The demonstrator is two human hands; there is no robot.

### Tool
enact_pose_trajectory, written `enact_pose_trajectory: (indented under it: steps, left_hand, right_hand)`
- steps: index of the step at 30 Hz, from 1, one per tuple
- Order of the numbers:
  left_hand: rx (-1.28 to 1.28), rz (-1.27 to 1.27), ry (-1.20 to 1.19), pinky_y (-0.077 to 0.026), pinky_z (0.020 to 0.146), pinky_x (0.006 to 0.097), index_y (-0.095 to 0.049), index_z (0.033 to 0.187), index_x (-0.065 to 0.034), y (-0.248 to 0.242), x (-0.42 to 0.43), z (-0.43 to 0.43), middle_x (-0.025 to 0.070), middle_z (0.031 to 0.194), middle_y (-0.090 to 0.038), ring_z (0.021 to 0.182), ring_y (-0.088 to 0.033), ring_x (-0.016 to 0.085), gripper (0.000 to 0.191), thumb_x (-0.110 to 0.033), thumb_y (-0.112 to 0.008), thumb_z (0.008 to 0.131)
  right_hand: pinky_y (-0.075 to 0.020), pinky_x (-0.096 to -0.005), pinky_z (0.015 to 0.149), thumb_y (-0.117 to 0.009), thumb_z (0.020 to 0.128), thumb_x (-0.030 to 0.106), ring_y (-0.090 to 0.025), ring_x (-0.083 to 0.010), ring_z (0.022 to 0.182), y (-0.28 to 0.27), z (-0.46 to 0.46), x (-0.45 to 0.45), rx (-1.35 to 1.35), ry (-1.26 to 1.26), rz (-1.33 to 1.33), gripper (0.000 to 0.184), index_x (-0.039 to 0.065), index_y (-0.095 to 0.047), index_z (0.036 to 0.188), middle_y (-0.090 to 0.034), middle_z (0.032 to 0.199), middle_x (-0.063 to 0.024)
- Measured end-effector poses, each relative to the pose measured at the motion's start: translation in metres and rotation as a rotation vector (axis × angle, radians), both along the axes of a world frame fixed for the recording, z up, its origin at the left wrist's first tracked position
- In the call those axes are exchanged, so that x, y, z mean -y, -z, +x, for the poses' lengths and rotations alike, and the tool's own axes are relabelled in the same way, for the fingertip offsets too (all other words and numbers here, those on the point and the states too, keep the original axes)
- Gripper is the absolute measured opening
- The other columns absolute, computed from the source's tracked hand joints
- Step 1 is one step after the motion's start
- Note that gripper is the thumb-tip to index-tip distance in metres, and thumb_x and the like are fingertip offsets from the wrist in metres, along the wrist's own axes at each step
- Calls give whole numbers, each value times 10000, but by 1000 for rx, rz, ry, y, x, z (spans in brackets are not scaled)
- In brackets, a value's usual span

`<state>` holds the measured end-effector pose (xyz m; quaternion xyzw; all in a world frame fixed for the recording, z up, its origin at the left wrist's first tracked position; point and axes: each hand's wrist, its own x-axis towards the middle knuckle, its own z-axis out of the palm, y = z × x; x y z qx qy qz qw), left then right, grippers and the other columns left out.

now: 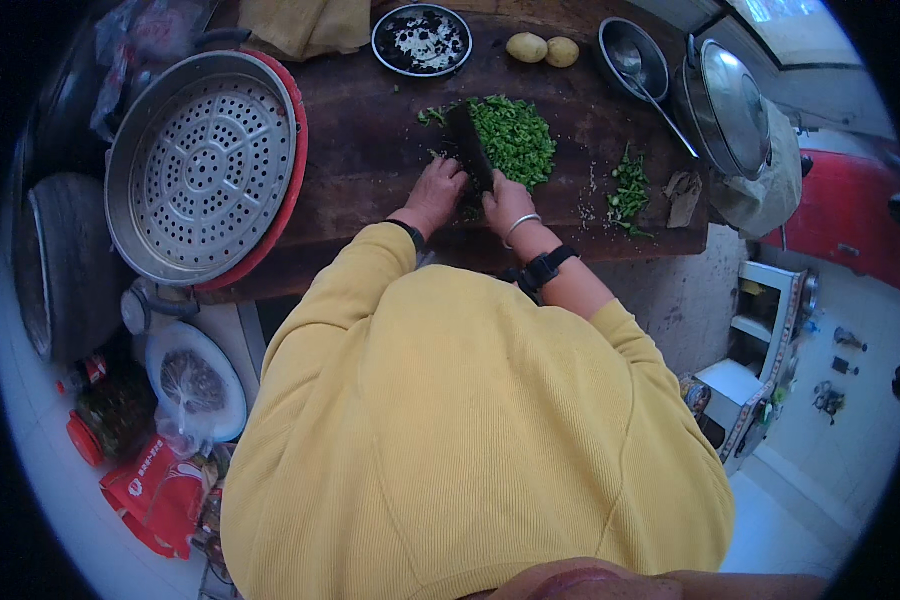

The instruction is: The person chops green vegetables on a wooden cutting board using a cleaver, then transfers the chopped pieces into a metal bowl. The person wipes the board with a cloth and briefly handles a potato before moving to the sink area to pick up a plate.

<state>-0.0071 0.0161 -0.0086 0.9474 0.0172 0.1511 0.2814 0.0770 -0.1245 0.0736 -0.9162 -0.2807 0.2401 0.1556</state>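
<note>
My right hand [509,204] grips the handle of a dark-bladed cleaver [469,146]. Its broad blade points away from me over the dark wooden tabletop [360,157]. Against the blade's right side lies a heap of chopped green vegetable [516,139]. My left hand [435,191] is just left of the blade, fingers bent and low; what lies under them is mostly hidden. A few green bits [436,115] show beyond the blade to the left. A smaller pile of green trimmings [630,187] sits farther right, with pale specks scattered beside it.
At left, a perforated metal steamer tray [202,176] rests over a red basin [298,150]. Along the back are a dark-and-white plate [422,41], two potatoes [544,49] and a metal bowl [634,60] with a ladle [664,112]. A lidded pot [727,109] stands at the right end.
</note>
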Motion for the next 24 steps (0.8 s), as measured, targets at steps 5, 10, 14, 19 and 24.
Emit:
enact_pose_trajectory:
  steps: [5, 10, 14, 19, 24]
  left_hand:
    - [77, -38, -36, -454, 875, 442, -629, 891, -93, -1, -4, 0, 120, 1028, -567, 1038, -523, 334, 169, -97, -663, 726]
    - [118, -99, -27, -466, 860, 419, -620, 881, -69, -6, -9, -5, 130, 1042, -550, 1013, -520, 337, 175, -58, -670, 714]
    - [50, -102, -49, -476, 862, 417, -617, 886, -53, -13, -10, -5, 146, 1055, -543, 1010, -517, 351, 176, -43, -663, 717]
    - [6, -109, -61, -480, 874, 433, -616, 889, -50, -13, -11, -4, 162, 1065, -544, 1028, -517, 363, 152, -66, -649, 741]
    - [-9, -112, -31, -482, 868, 436, -616, 888, -47, -7, -10, -2, 162, 1035, -551, 1022, -521, 365, 120, -85, -619, 774]
  right_hand:
    - [-509, -524, 781, -586, 838, 145, -620, -457, 877, -15, -6, 15, 69, 24, 48, 441, 13, -518, 1253, -646, 904, -284]
    - [-509, -528, 765, -582, 838, 152, -621, -462, 842, -30, -8, 24, 75, -27, 62, 436, 11, -522, 1247, -649, 866, -280]
    - [-508, -553, 785, -544, 865, 144, -628, -473, 860, -34, -11, 25, 35, -90, -10, 374, 52, -500, 1225, -656, 886, -276]
    - [-506, -556, 787, -531, 878, 134, -626, -480, 866, -32, -13, 24, 21, -124, -48, 315, 61, -505, 1183, -655, 884, -277]
    - [-505, -535, 785, -566, 855, 129, -621, -461, 878, -20, -7, 16, -12, -160, -110, 396, 43, -513, 1237, -654, 893, -264]
